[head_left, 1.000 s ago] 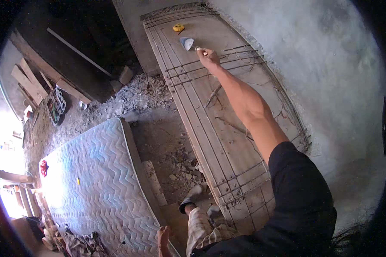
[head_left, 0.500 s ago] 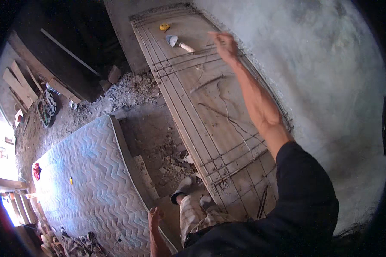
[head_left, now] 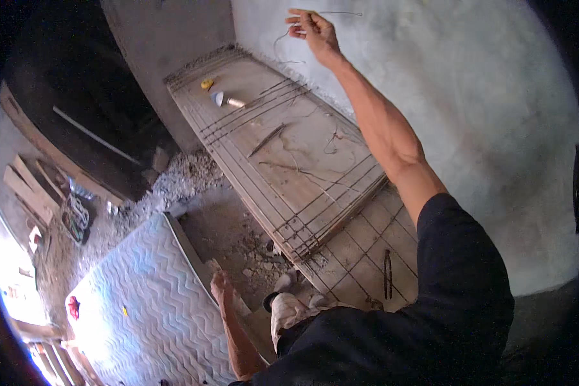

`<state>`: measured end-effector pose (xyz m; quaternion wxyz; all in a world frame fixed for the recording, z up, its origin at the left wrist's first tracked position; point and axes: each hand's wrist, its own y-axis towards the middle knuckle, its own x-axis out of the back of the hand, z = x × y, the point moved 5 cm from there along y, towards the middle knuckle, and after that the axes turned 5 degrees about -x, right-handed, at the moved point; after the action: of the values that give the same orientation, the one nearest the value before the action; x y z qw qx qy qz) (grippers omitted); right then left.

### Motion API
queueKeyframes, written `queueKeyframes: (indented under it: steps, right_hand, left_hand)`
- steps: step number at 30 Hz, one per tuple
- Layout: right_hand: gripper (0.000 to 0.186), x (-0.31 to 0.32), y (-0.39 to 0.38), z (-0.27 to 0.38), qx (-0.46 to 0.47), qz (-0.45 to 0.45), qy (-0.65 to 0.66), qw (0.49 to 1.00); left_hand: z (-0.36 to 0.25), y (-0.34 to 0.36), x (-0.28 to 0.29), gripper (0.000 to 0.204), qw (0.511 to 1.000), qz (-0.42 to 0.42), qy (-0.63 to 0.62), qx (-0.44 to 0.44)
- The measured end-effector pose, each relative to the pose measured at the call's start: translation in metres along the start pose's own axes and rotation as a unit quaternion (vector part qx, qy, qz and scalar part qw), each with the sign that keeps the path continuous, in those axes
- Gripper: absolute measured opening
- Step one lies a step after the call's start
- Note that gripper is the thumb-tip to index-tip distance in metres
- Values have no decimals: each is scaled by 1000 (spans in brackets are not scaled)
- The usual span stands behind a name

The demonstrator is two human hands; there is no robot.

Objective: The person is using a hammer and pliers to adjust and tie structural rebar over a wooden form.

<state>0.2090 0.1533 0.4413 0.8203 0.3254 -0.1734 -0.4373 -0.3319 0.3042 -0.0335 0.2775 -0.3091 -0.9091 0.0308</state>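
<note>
Left: a quilted mattress point(head_left: 145, 302) lies beside the rubble. Centre-left: the left hand point(head_left: 222, 288) hangs low near the mattress edge, fingers curled; whether it holds anything cannot be told. Centre: a trowel point(head_left: 228, 100) rests on a panel point(head_left: 238, 79) crossed by slender rods, beside a small yellow object point(head_left: 207, 84). Centre-right: the right hand point(head_left: 314, 32), raised before a pale wall point(head_left: 431, 96), pinches a thin wire point(head_left: 341, 13), one part projecting to the right, another curving below the fingers. The wire should prove light, springy and easily bent, hardly fragile; a firm thumb-and-finger pinch near mid-length would probably best steady its ends, which may whip or snag.
</note>
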Motion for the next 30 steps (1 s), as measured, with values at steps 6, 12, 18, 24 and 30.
queueKeyframes:
  steps: [6, 12, 18, 24, 30]
  right_hand:
    - [29, 69, -53, -23, -212, 2, -167, 963]
    - [8, 84, -120, -21, -218, -72, -123, 965]
    - [19, 95, -172, 26, -118, -58, -391, 911]
    - [29, 88, -206, 135, -27, -79, -295, 952]
    - [22, 21, -301, 192, -31, 170, -355, 919]
  left_hand:
    - [-230, 4, -13, 24, 974, 52, -23, -220]
    - [-258, -38, -40, 26, 941, 104, -164, -276]
    - [-210, -66, -45, 27, 964, 129, -88, -214]
    - [-222, -73, -28, 32, 949, 128, -162, -237]
    - [-344, -119, -10, 48, 880, 198, -348, -255]
